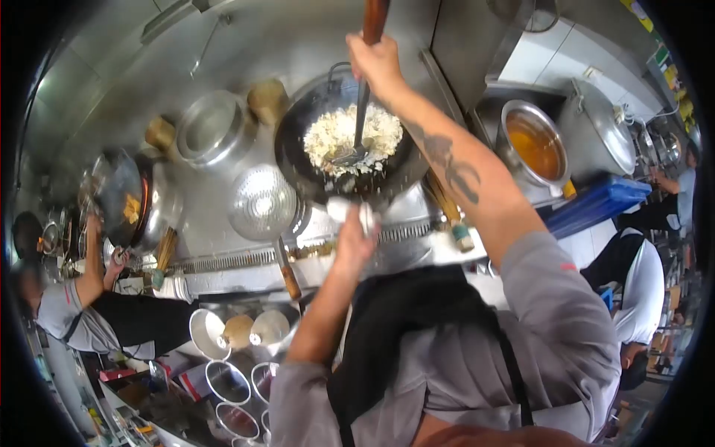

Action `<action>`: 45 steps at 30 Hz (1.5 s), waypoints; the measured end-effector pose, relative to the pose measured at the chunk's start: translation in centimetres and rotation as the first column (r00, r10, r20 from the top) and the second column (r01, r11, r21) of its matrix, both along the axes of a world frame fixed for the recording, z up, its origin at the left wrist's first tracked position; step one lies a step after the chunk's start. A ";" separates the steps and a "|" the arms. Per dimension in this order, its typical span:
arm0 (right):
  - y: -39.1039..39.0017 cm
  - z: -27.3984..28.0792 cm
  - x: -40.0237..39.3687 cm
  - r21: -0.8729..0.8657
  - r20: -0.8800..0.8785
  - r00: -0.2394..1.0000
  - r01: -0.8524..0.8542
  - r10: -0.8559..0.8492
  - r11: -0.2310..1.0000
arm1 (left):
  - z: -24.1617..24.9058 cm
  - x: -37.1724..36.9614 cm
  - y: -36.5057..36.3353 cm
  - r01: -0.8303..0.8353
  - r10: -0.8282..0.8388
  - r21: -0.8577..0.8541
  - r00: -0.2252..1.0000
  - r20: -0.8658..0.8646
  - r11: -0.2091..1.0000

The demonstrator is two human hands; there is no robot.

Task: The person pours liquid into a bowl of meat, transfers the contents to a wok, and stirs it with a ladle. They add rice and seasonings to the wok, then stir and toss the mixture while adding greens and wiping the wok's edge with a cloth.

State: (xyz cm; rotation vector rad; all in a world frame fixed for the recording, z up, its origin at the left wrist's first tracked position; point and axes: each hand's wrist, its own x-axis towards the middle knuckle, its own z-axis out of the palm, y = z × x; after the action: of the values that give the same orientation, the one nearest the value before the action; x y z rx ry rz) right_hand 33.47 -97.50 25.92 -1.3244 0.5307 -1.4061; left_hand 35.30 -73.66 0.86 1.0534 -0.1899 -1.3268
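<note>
A large black wok (298,153) sits on the steel stove and holds a heap of white fried rice (331,134). My right hand (377,65) grips the wooden handle of a long metal ladle (350,155) whose bowl rests in the rice. My left hand (353,235) is closed on the wok's near handle, which is wrapped in a white cloth (365,216), at the front rim.
A perforated steel skimmer (262,201) lies left of the wok, with a steel bowl (211,127) behind it. A pot of orange liquid (534,143) stands to the right. A person on the left (89,298) tilts another wok (119,195). Seasoning tins (228,380) sit below.
</note>
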 end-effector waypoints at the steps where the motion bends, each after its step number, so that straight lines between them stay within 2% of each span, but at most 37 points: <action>1: -0.5 1.5 -0.3 -0.070 -0.013 1.000 -0.028 0.027 0.997 | 0.0 -1.0 1.1 0.001 0.015 0.086 0.983 -0.183 0.996; 2: -0.3 2.6 -0.9 -0.112 -0.028 0.999 -0.049 0.047 0.992 | 0.1 -1.7 3.1 0.029 0.044 0.195 0.932 -0.360 0.980; 4: 0.9 8.7 -2.4 -0.140 -0.043 0.998 0.038 -0.044 0.989 | 4.4 -2.8 4.6 0.063 0.013 0.196 0.932 -0.363 0.979; 5: -0.6 10.0 -4.1 -0.289 -0.058 0.998 0.016 -0.034 0.957 | 4.6 -2.4 3.7 -0.002 0.080 0.235 0.943 -0.323 0.972; 6: -1.8 11.4 -5.1 -0.431 -0.072 0.997 -0.008 -0.025 0.902 | 4.6 -1.0 1.5 -0.046 0.123 0.209 0.920 -0.373 0.977; 7: 1.1 15.2 -5.4 -0.290 0.029 0.999 0.031 -0.024 0.956 | 4.8 0.7 -0.9 -0.065 0.147 0.225 0.916 -0.374 0.972; 8: 4.0 18.1 -5.7 -0.142 0.128 0.991 0.058 -0.040 0.988 | 3.0 2.3 -3.1 0.019 0.023 0.153 0.964 -0.267 0.988; 10: 3.4 17.3 -6.5 -0.261 0.178 0.981 -0.030 0.078 0.965 | -0.4 4.1 -7.0 0.067 -0.026 0.136 0.958 -0.286 0.988; 12: 3.8 12.8 -4.9 -0.279 0.104 0.993 0.080 -0.053 0.957 | -1.3 4.1 -8.5 0.059 0.005 0.216 0.959 -0.283 0.975; 13: 1.6 8.4 -3.7 -0.139 0.091 0.995 0.042 -0.030 0.989 | -0.6 3.9 -8.9 0.039 0.022 0.208 0.959 -0.283 0.977; 14: -1.1 2.4 -2.1 -0.094 -0.110 0.994 0.013 -0.023 0.996 | 0.6 3.4 -8.7 0.017 0.057 0.241 0.953 -0.298 0.970; 15: -3.7 -3.4 -0.2 -0.031 -0.218 0.974 -0.064 0.056 0.997 | 1.8 2.8 -8.2 -0.001 0.091 0.279 0.946 -0.310 0.960; 16: -5.1 -4.0 0.5 0.083 -0.130 0.988 -0.072 0.082 0.994 | 2.7 2.4 -7.0 -0.012 0.105 0.293 0.946 -0.306 0.956; 18: -5.8 0.2 0.4 0.112 0.083 0.996 -0.041 0.031 0.993 | 4.0 1.8 -4.7 -0.054 0.113 0.261 0.970 -0.215 0.964; 19: -5.3 2.5 -0.1 0.073 0.136 0.990 -0.042 0.032 0.996 | 3.2 1.5 -2.9 -0.053 0.062 0.071 0.989 -0.136 0.996; 20: -5.6 3.7 -0.8 0.030 0.173 0.976 -0.141 0.134 0.990 | 3.2 0.9 -0.8 -0.079 0.081 0.037 0.995 -0.055 0.996; 21: -5.1 3.4 -0.9 0.048 0.189 0.970 -0.162 0.151 0.986 | 3.6 0.2 1.4 -0.098 0.098 0.001 0.995 0.026 0.995; 22: -4.5 3.2 -0.8 0.062 0.201 0.965 -0.184 0.168 0.981 | 3.9 -0.4 3.5 -0.111 0.106 0.066 0.992 0.069 0.992; 24: -6.8 -4.0 2.3 0.086 -0.078 0.945 -0.310 0.317 0.947 | 3.6 -1.4 8.6 -0.083 0.066 0.230 0.995 0.078 0.970; 25: -8.5 -3.4 2.9 0.137 -0.085 0.937 -0.325 0.338 0.936 | 3.6 -2.4 10.9 -0.136 0.088 0.320 0.983 0.161 0.938; 26: -8.9 -1.4 3.2 0.082 -0.150 0.949 -0.268 0.278 0.960 | 3.5 -3.4 13.2 -0.183 0.132 0.324 0.976 0.173 0.928; 28: -10.7 0.3 3.6 -0.037 -0.134 0.972 -0.201 0.195 0.979 | 4.4 -5.4 17.7 -0.289 0.250 0.369 0.956 0.151 0.883; 29: -9.9 1.7 2.4 -0.079 -0.057 0.977 -0.211 0.207 0.974 | 4.8 -6.6 19.6 -0.353 0.337 0.400 0.935 0.113 0.846; 30: -9.1 2.4 1.3 -0.039 0.012 0.962 -0.272 0.273 0.961 | 3.1 -7.6 21.9 -0.391 0.392 0.407 0.916 0.085 0.825; 32: -9.8 -3.1 2.8 -0.064 -0.070 0.954 -0.295 0.290 0.953 | 2.7 -8.7 24.4 -0.421 0.507 0.454 0.858 -0.080 0.785; 33: -10.0 -3.2 3.3 0.034 -0.139 0.938 -0.316 0.317 0.948 | 3.7 -8.9 24.0 -0.424 0.507 0.453 0.859 -0.074 0.784; 35: -11.3 -1.1 4.3 0.037 -0.137 0.944 -0.298 0.300 0.954 | 5.5 -9.4 22.4 -0.580 0.664 0.422 0.744 -0.072 0.696; 36: -11.2 0.0 4.1 0.052 -0.141 0.952 -0.266 0.271 0.963 | 5.7 -9.0 21.8 -0.578 0.661 0.423 0.747 -0.069 0.698; 38: -10.1 0.0 3.4 0.034 -0.109 0.969 -0.221 0.224 0.975 | 5.7 -7.6 19.9 -0.514 0.557 0.289 0.826 -0.085 0.807; 39: -9.3 -1.4 3.4 0.002 -0.057 0.971 -0.233 0.233 0.972 | 4.2 -6.6 19.1 -0.481 0.527 0.308 0.846 -0.084 0.821; 40: -8.6 -2.8 3.6 -0.026 -0.005 0.970 -0.245 0.245 0.969 | 2.6 -5.4 17.8 -0.457 0.511 0.284 0.845 -0.156 0.843; 41: -8.5 -4.5 4.4 0.003 -0.109 0.942 -0.318 0.317 0.948 | 4.8 -4.4 15.1 -0.379 0.441 0.280 0.873 -0.208 0.882; 42: -8.6 -3.7 4.9 0.001 -0.110 0.943 -0.316 0.314 0.949 | 5.6 -3.4 12.5 -0.319 0.388 0.318 0.903 -0.183 0.893; 43: -8.6 -2.5 5.3 -0.098 -0.171 0.956 -0.257 0.239 0.961 | 3.9 -2.3 10.7 -0.260 0.298 0.192 0.932 -0.208 0.946; 44: -8.4 -2.1 5.4 -0.192 -0.223 0.963 -0.194 0.150 0.962 | 4.9 -1.5 8.1 -0.229 0.267 0.172 0.933 -0.242 0.958; 45: -7.9 -2.0 5.4 -0.144 -0.157 0.973 -0.191 0.168 0.971 | 5.4 -0.9 5.8 -0.173 0.209 0.172 0.952 -0.223 0.970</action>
State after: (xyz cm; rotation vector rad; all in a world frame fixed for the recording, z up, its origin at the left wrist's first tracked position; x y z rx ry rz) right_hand 38.88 -105.36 23.96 -1.5702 0.3882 -1.2294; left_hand 34.45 -67.86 6.23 1.0000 0.1929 -1.2926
